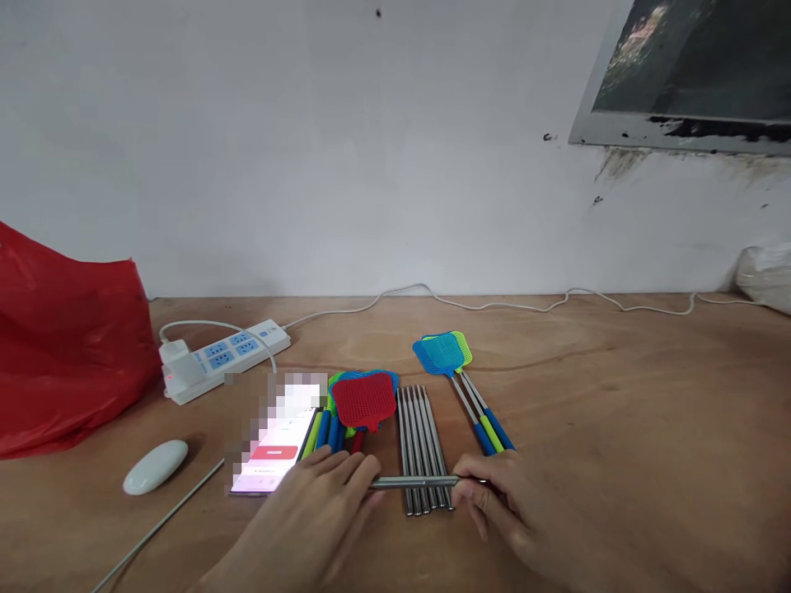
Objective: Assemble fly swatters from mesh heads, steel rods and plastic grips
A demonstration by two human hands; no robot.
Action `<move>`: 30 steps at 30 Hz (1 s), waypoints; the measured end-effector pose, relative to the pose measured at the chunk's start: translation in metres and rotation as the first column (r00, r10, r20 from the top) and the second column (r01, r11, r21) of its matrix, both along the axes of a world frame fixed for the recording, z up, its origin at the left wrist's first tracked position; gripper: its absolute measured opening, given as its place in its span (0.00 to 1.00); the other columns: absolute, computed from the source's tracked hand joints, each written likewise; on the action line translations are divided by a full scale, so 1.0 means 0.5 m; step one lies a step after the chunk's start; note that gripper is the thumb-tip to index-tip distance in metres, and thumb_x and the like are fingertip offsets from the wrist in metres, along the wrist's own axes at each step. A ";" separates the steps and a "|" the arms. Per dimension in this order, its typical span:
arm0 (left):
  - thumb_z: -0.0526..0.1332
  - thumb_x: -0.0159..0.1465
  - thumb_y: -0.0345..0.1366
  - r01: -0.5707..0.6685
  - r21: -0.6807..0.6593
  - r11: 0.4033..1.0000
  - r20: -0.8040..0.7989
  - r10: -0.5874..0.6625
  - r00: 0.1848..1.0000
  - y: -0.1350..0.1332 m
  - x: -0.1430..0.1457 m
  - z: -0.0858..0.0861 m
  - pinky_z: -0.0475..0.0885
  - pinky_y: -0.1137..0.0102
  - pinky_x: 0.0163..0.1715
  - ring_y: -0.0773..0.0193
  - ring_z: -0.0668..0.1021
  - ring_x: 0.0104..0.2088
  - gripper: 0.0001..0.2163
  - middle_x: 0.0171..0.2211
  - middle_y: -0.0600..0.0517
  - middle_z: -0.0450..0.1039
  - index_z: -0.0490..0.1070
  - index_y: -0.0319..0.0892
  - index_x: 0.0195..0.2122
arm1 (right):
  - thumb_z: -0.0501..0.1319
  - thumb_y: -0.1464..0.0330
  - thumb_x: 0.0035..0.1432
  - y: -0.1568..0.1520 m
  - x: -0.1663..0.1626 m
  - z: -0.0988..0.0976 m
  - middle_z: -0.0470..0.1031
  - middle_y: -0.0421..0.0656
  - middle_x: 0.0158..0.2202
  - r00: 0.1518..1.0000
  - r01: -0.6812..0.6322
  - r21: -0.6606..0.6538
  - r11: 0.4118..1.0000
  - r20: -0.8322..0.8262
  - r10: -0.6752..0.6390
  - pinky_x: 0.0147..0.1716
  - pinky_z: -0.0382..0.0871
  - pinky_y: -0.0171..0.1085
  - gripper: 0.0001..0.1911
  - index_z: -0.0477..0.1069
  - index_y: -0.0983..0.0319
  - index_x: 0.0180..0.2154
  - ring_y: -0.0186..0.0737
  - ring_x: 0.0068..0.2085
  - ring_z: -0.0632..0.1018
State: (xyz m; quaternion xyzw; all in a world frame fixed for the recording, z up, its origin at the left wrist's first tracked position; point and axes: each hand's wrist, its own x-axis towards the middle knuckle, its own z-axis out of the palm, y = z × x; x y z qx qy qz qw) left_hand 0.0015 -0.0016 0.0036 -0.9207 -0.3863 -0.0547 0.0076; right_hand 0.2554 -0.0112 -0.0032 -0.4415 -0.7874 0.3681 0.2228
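Note:
My left hand [337,486] and my right hand [498,492] grip opposite ends of a metal rod [415,482], held level. Its ends are hidden in my fingers. Beneath it lies a row of several similar metal rods [421,436], side by side. Fly swatter heads, a red one [366,399] on top of blue and green ones, sit just beyond my left hand, beside loose blue handle grips [330,430] and a green one. Past my right hand rest assembled fly swatters with a blue head [440,354] in front, metal shafts and blue and green grips [493,434].
Left of my left hand lies a lit phone [278,453], partly blurred out. Farther left are a white computer mouse [156,467], a power strip [226,358] with a plug, and a red plastic bag [67,346]. A white cable [482,307] runs along the wall.

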 end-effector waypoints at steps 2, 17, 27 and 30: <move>0.53 0.74 0.34 0.009 -0.100 0.995 -0.026 -0.012 1.000 -0.005 0.028 0.001 0.67 0.67 0.29 0.53 0.82 0.33 0.07 0.36 0.50 0.80 0.69 0.44 0.39 | 0.49 0.64 0.70 -0.002 -0.007 -0.008 0.63 0.35 0.22 1.000 -0.014 0.111 0.994 0.011 0.013 0.25 0.54 0.33 0.16 0.58 0.57 0.27 0.34 0.25 0.67; 0.51 0.75 0.34 -0.006 -0.190 0.982 -0.062 -0.006 0.998 0.003 0.020 -0.014 0.54 0.66 0.21 0.54 0.81 0.26 0.10 0.29 0.55 0.78 0.65 0.46 0.35 | 0.48 0.69 0.70 -0.004 0.007 -0.004 0.67 0.36 0.24 0.980 -0.072 0.279 0.958 0.197 0.016 0.25 0.53 0.33 0.15 0.54 0.57 0.27 0.35 0.25 0.70; 0.48 0.75 0.35 0.029 -0.203 0.979 0.025 -0.024 0.999 0.004 0.021 -0.019 0.53 0.68 0.22 0.56 0.79 0.25 0.12 0.28 0.55 0.77 0.64 0.46 0.35 | 0.49 0.66 0.72 0.002 0.031 0.024 0.72 0.39 0.26 0.936 -0.140 0.269 0.953 0.349 0.039 0.26 0.56 0.35 0.17 0.61 0.58 0.28 0.37 0.27 0.73; 0.46 0.76 0.37 0.012 -0.207 0.978 0.102 0.009 0.995 0.009 0.014 -0.021 0.53 0.68 0.22 0.57 0.78 0.25 0.14 0.26 0.55 0.75 0.63 0.46 0.32 | 0.48 0.65 0.73 0.007 0.049 0.003 0.73 0.38 0.27 0.955 -0.067 0.258 0.964 0.296 -0.013 0.28 0.57 0.36 0.18 0.63 0.58 0.29 0.37 0.28 0.73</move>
